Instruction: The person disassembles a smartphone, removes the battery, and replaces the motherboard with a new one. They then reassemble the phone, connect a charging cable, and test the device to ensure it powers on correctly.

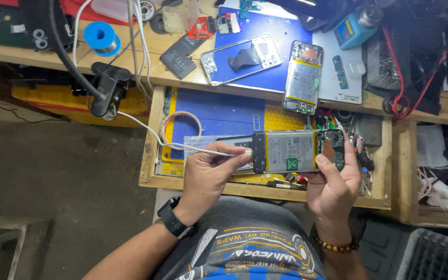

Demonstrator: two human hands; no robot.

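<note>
An opened phone [291, 151] with its back cover off shows a grey battery and circuit board. It is held level over an open wooden drawer [151, 155]. My right hand [333, 189] grips its right end, fingers wrapped around the board side. My left hand [208, 173] pinches the plug of a white cable [151, 132] against the phone's left end. The cable runs up and left to the bench.
On the bench lie a second opened phone [302, 78], an empty phone frame [242, 58] on a blue mat [278, 46], a blue solder spool [101, 36], a loose black battery [179, 57] and a blue bottle [351, 28]. A black clamp [107, 88] grips the bench edge.
</note>
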